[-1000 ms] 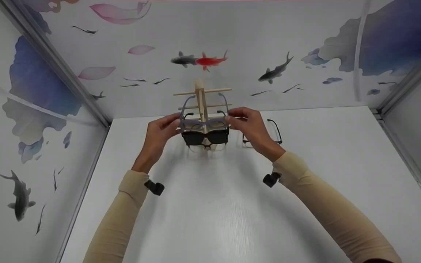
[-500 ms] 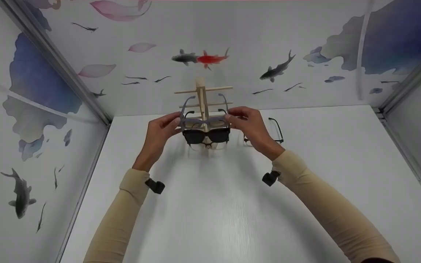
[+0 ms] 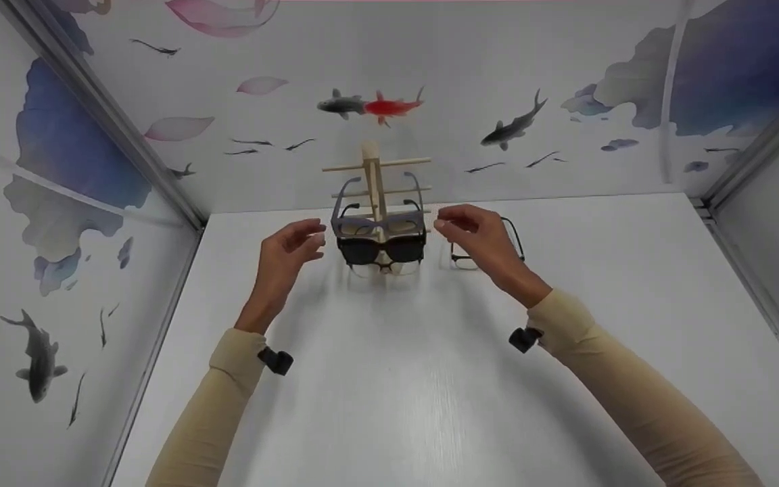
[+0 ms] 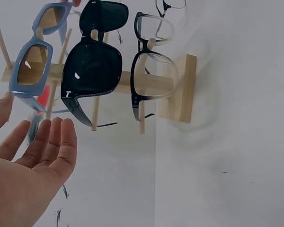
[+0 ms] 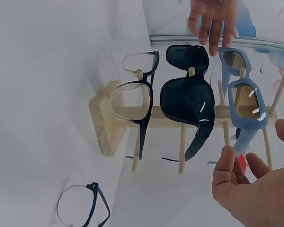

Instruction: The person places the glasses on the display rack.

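Blue-framed sunglasses (image 3: 379,224) with brownish lenses hang on a wooden eyewear stand (image 3: 372,157). Below them on the same stand are black sunglasses (image 3: 381,250) and, lowest, half-rim eyeglasses (image 4: 154,75) with dark tops and clear lower rims. My left hand (image 3: 287,260) is just left of the blue pair, its fingers relaxed and holding nothing. On the other side my right hand (image 3: 481,240) stands a little apart from the blue frame, fingers loosely bent with nothing between them. In the right wrist view its fingertips (image 5: 226,161) appear close to the blue temple.
Another pair of eyeglasses (image 3: 516,237) lies on the white table (image 3: 389,379) right of the stand, partly behind my right hand. Bare pegs (image 3: 406,162) stick out at the stand's top. White walls (image 3: 430,40) painted with fish and petals enclose the table at the back and sides.
Both hands have let go of the blue sunglasses and moved outward, left hand to the left, right hand to the right. The sunglasses stay on the stand.
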`<state>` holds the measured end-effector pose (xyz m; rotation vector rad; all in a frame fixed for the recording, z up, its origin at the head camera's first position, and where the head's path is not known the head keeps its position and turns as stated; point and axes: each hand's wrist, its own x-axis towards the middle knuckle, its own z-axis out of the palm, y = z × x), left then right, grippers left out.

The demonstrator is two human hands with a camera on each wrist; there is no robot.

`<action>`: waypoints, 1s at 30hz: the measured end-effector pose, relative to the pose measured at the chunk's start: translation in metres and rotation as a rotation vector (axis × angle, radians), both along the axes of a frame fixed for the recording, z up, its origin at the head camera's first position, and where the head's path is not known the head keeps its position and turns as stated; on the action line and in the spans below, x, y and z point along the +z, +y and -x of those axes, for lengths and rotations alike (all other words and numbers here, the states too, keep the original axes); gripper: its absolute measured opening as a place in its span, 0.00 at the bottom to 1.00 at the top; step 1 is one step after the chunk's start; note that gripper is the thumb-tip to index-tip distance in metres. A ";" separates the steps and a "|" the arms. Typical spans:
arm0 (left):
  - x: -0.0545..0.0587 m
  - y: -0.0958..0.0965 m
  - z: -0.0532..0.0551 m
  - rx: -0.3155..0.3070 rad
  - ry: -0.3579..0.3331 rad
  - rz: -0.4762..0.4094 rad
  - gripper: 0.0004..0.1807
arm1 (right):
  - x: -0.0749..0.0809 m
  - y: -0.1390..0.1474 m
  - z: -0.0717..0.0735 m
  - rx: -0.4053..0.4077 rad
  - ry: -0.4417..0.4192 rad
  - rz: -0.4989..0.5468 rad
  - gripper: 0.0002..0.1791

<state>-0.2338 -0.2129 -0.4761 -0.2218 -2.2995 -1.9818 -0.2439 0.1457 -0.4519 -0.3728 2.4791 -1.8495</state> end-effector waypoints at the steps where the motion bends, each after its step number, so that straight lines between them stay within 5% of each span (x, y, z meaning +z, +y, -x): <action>1: -0.002 -0.001 -0.002 0.007 0.001 0.006 0.20 | -0.001 0.004 -0.001 -0.004 0.006 -0.011 0.23; 12: -0.030 -0.007 -0.036 0.023 -0.038 0.089 0.21 | -0.018 0.042 -0.012 -0.013 0.006 -0.026 0.24; 30: -0.079 0.038 -0.054 -0.090 -0.125 0.141 0.17 | -0.061 0.103 -0.033 -0.152 -0.047 -0.110 0.26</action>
